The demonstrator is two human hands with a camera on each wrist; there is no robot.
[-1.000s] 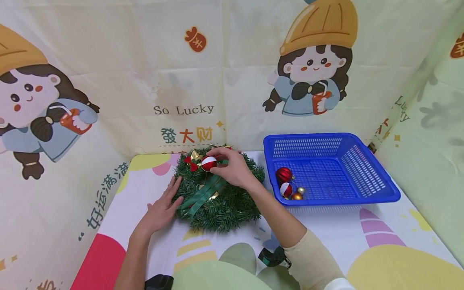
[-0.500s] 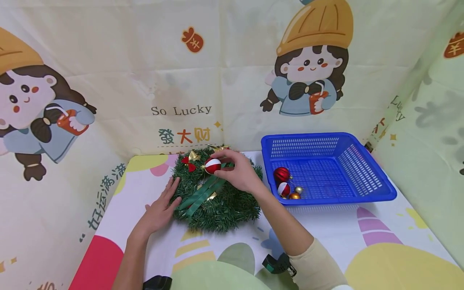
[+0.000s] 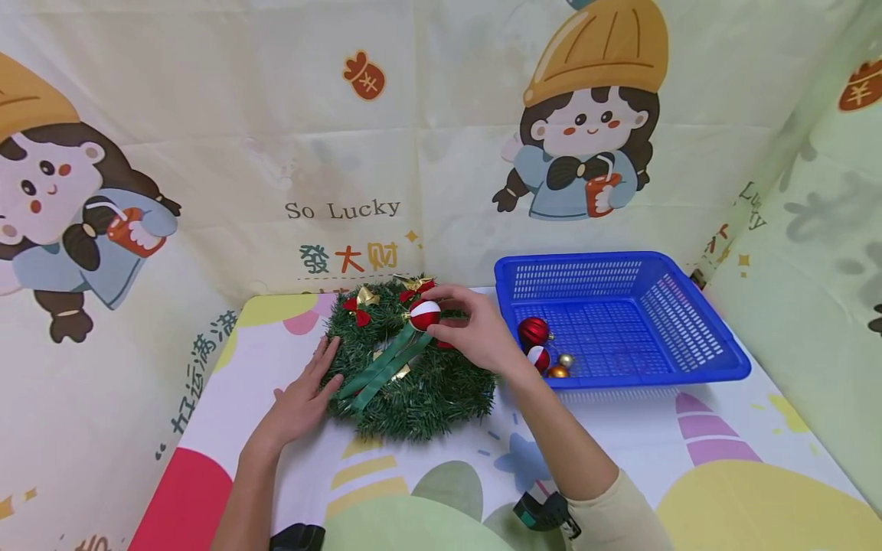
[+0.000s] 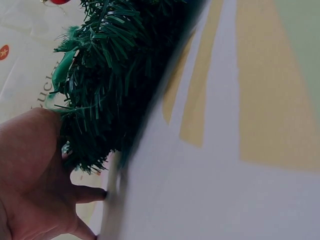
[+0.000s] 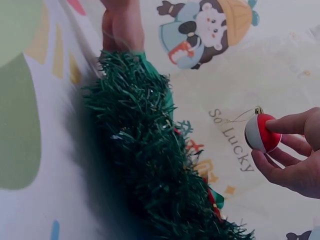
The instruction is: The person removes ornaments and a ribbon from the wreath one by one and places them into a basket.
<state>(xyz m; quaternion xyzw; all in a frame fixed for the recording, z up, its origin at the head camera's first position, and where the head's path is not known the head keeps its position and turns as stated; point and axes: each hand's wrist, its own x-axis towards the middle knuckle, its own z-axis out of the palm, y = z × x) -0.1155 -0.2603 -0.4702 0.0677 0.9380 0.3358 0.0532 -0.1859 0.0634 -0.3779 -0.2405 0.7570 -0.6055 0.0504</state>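
Observation:
A red-and-white Christmas bauble (image 3: 424,314) is pinched between the thumb and fingers of my right hand (image 3: 478,330), over the upper right part of a green wreath (image 3: 427,402). In the right wrist view the bauble (image 5: 262,133) is apart from the wreath, its gold cap and a thin hanging loop showing. My left hand (image 3: 303,396) rests with extended fingers at the wreath's left edge. Green ribbon tails (image 3: 386,363) lie across the wreath's middle. Small red bows (image 3: 357,311) and gold bells (image 3: 365,295) decorate its far side.
Right of the wreath stands a blue plastic basket (image 3: 648,380). In its left corner lie a shiny red bauble (image 3: 534,331), another red-and-white bauble (image 3: 539,358) and small gold ones (image 3: 559,371). Patterned cloth covers the table (image 3: 386,478) and walls.
My right hand has carried the bauble to the right, away from the bow at the wreath's upper left. The left hand has stayed at the wreath's edge.

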